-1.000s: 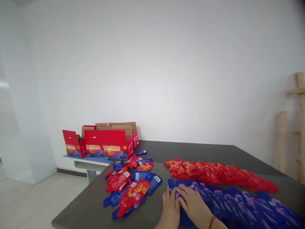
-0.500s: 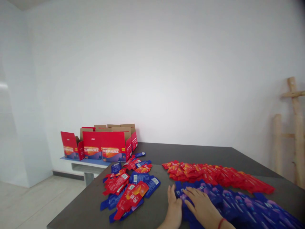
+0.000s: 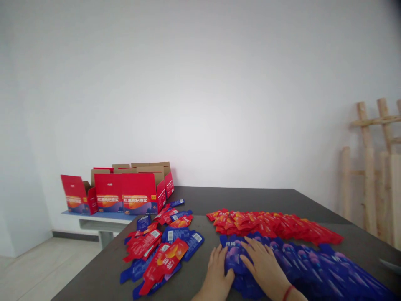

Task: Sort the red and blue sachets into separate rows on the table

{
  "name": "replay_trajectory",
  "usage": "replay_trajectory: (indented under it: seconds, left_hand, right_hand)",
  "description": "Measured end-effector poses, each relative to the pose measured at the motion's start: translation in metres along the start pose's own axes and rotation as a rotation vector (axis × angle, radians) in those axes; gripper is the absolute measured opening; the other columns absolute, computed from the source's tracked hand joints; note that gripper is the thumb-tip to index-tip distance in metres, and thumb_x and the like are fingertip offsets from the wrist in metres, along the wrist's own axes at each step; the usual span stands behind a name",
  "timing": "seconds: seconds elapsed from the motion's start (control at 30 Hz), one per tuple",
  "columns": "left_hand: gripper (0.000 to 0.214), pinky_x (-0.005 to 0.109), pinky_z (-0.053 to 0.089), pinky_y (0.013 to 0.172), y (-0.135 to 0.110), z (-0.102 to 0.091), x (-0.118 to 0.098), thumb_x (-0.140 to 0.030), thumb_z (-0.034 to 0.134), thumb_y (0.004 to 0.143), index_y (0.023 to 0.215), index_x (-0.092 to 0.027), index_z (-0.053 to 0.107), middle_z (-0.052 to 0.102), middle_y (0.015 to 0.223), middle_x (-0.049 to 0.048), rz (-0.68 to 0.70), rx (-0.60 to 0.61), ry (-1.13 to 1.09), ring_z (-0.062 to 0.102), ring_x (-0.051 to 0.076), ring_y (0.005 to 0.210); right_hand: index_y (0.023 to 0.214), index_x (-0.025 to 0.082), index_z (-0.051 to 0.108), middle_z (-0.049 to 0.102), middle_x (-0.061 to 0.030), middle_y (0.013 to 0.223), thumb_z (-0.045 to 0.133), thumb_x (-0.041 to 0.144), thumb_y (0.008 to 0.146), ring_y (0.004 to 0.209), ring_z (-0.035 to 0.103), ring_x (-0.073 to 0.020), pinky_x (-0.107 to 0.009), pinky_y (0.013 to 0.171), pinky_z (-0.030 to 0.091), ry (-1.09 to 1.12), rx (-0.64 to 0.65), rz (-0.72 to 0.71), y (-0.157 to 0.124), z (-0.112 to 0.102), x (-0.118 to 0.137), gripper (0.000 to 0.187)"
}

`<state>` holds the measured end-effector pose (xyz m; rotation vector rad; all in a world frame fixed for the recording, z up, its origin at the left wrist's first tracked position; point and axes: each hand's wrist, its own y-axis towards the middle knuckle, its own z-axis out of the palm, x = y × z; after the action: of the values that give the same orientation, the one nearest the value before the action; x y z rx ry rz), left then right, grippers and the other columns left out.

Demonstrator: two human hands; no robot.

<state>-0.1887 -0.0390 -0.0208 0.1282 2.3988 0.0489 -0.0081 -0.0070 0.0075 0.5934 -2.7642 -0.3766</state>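
Observation:
On the dark table point(image 3: 247, 198) a long overlapping row of blue sachets point(image 3: 316, 267) runs from the centre to the lower right. My right hand point(image 3: 265, 267) lies flat on the row's left end, fingers spread, a red cord at the wrist. Beside it my left hand point(image 3: 216, 274) rests at the row's left edge, thumb touching the end sachet point(image 3: 233, 255), fingers stretched out. A parallel row of red sachets point(image 3: 272, 225) lies just beyond.
A loose heap of red and blue sachets point(image 3: 161, 246) lies left of my hands. Several open red cartons point(image 3: 125, 194) stand on a lower side table at the left. Wooden posts point(image 3: 369, 175) lean against the right wall.
The view has swung right, so everything sits further left in frame. Both hands stay on the blue row's left end; the end sachet now shows more clearly between them.

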Motion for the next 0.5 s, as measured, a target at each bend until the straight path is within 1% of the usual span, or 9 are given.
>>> replay_trajectory:
  seconds: [0.07, 0.13, 0.2, 0.27, 0.33, 0.4, 0.43, 0.5]
  left_hand:
    - [0.066, 0.036, 0.013, 0.116, -0.001, -0.001, 0.001, -0.017, 0.039, 0.075, 0.14, -0.011, 0.035, 0.029, 0.15, 0.0087, -0.033, -0.001, -0.004, 0.02, 0.021, 0.14]
    - [0.067, 0.034, 0.013, 0.116, -0.002, 0.0, 0.001, -0.015, 0.038, 0.074, 0.14, -0.006, 0.034, 0.031, 0.149, 0.0115, -0.06, -0.004, -0.01, 0.023, 0.021, 0.138]
    - [0.072, 0.033, 0.013, 0.116, -0.004, 0.004, -0.002, -0.014, 0.04, 0.072, 0.142, -0.001, 0.028, 0.027, 0.15, 0.0149, -0.076, 0.013, -0.015, 0.022, 0.022, 0.139]
    - [0.08, 0.03, 0.01, 0.116, -0.005, 0.011, -0.008, -0.013, 0.044, 0.069, 0.143, 0.004, 0.019, 0.018, 0.152, 0.0174, -0.096, 0.055, -0.01, 0.015, 0.022, 0.141]
    - [0.087, 0.03, 0.007, 0.116, -0.004, 0.019, -0.017, -0.011, 0.048, 0.065, 0.143, 0.006, 0.014, 0.007, 0.154, 0.0189, -0.14, 0.096, 0.013, 0.006, 0.023, 0.142]
    - [0.091, 0.032, 0.005, 0.116, -0.001, 0.024, -0.024, -0.012, 0.051, 0.062, 0.144, 0.004, 0.014, 0.0, 0.154, 0.0194, -0.177, 0.12, 0.047, 0.0, 0.026, 0.142]
    - [0.092, 0.034, 0.005, 0.116, 0.0, 0.025, -0.026, -0.013, 0.051, 0.061, 0.144, 0.003, 0.015, -0.001, 0.154, 0.0191, -0.183, 0.121, 0.054, -0.001, 0.027, 0.142]
    - [0.092, 0.036, 0.006, 0.116, 0.001, 0.024, -0.025, -0.014, 0.052, 0.06, 0.144, 0.0, 0.018, 0.002, 0.154, 0.0178, -0.154, 0.121, 0.053, 0.001, 0.028, 0.142]
  right_hand:
    - [0.13, 0.028, 0.051, 0.046, -0.0061, 0.141, 0.034, 0.051, 0.089, 0.129, 0.039, -0.0275, -0.05, 0.106, 0.026, 0.029, 0.055, -0.033, -0.003, 0.004, 0.004, 0.05]
    - [0.133, 0.03, 0.048, 0.044, -0.0059, 0.143, 0.038, 0.056, 0.087, 0.13, 0.037, -0.0283, -0.052, 0.107, 0.024, 0.048, 0.1, -0.054, -0.005, 0.008, 0.009, 0.054]
    - [0.134, 0.031, 0.047, 0.045, -0.0068, 0.142, 0.045, 0.058, 0.083, 0.13, 0.038, -0.0296, -0.053, 0.106, 0.024, 0.055, 0.136, -0.072, -0.005, 0.009, 0.014, 0.057]
    - [0.133, 0.031, 0.047, 0.047, -0.0078, 0.14, 0.049, 0.056, 0.081, 0.127, 0.041, -0.0304, -0.053, 0.104, 0.027, 0.052, 0.154, -0.087, -0.005, 0.01, 0.016, 0.058]
    - [0.133, 0.031, 0.048, 0.048, -0.0084, 0.139, 0.046, 0.053, 0.083, 0.123, 0.045, -0.031, -0.053, 0.101, 0.031, 0.036, 0.15, -0.083, -0.004, 0.011, 0.015, 0.055]
    - [0.132, 0.03, 0.049, 0.048, -0.0089, 0.139, 0.044, 0.051, 0.084, 0.122, 0.046, -0.0321, -0.054, 0.099, 0.033, -0.001, 0.126, -0.072, -0.003, 0.013, 0.011, 0.053]
    - [0.132, 0.029, 0.05, 0.049, -0.0093, 0.138, 0.044, 0.052, 0.084, 0.123, 0.045, -0.0331, -0.055, 0.099, 0.033, -0.026, 0.108, -0.069, -0.003, 0.015, 0.009, 0.053]
    - [0.132, 0.028, 0.05, 0.045, -0.0102, 0.141, 0.045, 0.056, 0.082, 0.128, 0.039, -0.0368, -0.059, 0.1, 0.029, -0.087, 0.056, -0.042, -0.003, 0.017, 0.003, 0.058]
